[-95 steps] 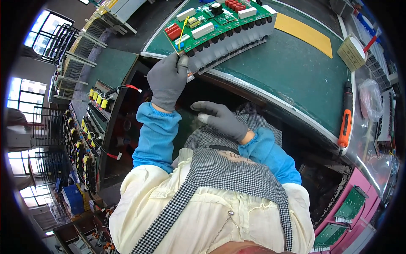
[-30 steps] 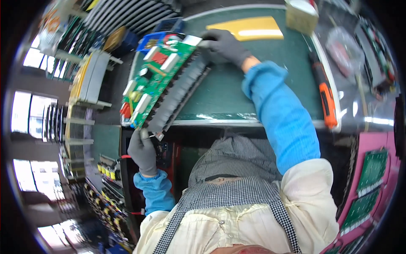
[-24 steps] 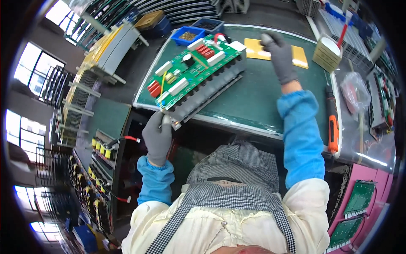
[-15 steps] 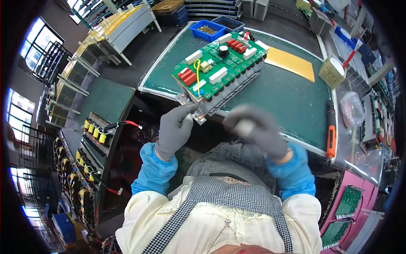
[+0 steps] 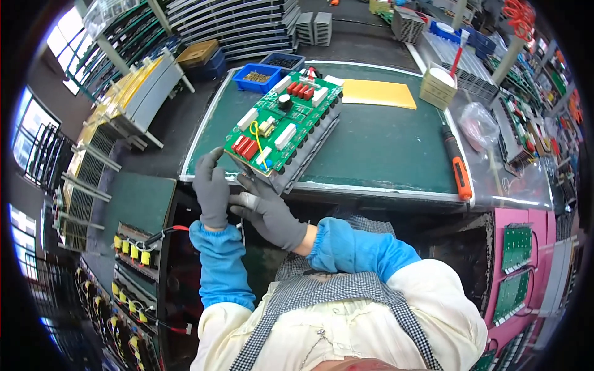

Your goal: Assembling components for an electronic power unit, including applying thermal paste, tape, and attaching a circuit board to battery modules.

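A green circuit board (image 5: 291, 120) with red, white and black parts sits on a grey finned metal base (image 5: 312, 145), tilted across the near left of the bench. My left hand (image 5: 213, 191), in a grey glove, is raised at the board's near left corner; its upper fingers reach the edge, and whether they grip anything is hidden. Beside it my right hand (image 5: 272, 213), also gloved, crosses over from the right. Its fingers are spread apart toward the left hand, just below the board's near end, with nothing visible in them. A yellow wire (image 5: 255, 133) loops above the board.
Blue bins (image 5: 257, 79) of small parts stand behind the board. A yellow envelope (image 5: 377, 94) lies at the back, an orange-and-black power screwdriver (image 5: 461, 176) along the bench's right edge. Left is a rack with yellow components (image 5: 133, 250); right, a pink panel (image 5: 504, 226) with green boards.
My right hand has swung left across my body to my left hand. My left hand has moved left and upward along the board's end. The whole view has shifted.
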The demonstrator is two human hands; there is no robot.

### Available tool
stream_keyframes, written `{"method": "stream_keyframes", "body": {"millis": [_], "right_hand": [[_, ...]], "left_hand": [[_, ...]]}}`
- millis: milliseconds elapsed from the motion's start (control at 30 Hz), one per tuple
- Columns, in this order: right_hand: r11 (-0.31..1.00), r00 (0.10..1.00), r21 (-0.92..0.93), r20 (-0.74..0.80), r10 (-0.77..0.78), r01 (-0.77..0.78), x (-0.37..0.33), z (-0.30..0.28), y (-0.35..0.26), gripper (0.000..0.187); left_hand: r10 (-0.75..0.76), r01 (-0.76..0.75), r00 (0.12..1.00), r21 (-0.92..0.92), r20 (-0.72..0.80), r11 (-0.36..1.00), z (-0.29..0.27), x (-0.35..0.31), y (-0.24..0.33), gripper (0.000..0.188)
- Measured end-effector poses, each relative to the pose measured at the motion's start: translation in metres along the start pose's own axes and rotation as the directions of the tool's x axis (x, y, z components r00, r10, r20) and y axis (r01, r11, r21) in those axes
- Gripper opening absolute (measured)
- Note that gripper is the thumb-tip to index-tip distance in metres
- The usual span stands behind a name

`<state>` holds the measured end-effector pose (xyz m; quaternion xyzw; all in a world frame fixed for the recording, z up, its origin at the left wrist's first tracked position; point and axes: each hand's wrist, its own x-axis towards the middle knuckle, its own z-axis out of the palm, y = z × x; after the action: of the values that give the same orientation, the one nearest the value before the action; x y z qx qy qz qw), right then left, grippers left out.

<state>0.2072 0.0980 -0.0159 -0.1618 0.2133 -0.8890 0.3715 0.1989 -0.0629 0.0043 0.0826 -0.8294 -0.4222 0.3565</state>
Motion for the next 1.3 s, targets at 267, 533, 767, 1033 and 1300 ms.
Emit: {"method": "stream_keyframes", "body": {"millis": [267,533,767,1033,1300], "right_hand": [[0.949,0.997,-0.312,-0.045,-0.064,0.047,-0.054,-0.025,-0.040,0.061],[0.852,0.949,-0.523,-0.256,-0.187,0.027,-0.136,-0.062,-0.147,0.053],[0.921,0.831,-0.388,-0.499,-0.247,0.040,-0.153,-0.077,-0.193,0.056],[0.857,0.792,-0.510,-0.551,-0.263,-0.070,-0.166,-0.092,-0.237,0.071],[0.931,0.754,-0.364,-0.603,-0.260,0.029,-0.151,-0.091,-0.235,0.077]], "left_hand": [[-0.138,0.136,0.990,-0.112,-0.012,0.984,-0.023,0.014,0.023,0.036],[-0.128,0.197,0.959,-0.273,0.251,0.941,0.032,0.057,0.010,0.042],[-0.164,0.350,0.885,-0.390,0.437,0.852,0.112,0.080,0.011,0.055],[-0.223,0.457,0.851,-0.463,0.475,0.759,0.158,0.089,0.015,0.074],[-0.099,0.487,0.797,-0.537,0.596,0.689,0.184,0.101,0.011,0.076]]}}
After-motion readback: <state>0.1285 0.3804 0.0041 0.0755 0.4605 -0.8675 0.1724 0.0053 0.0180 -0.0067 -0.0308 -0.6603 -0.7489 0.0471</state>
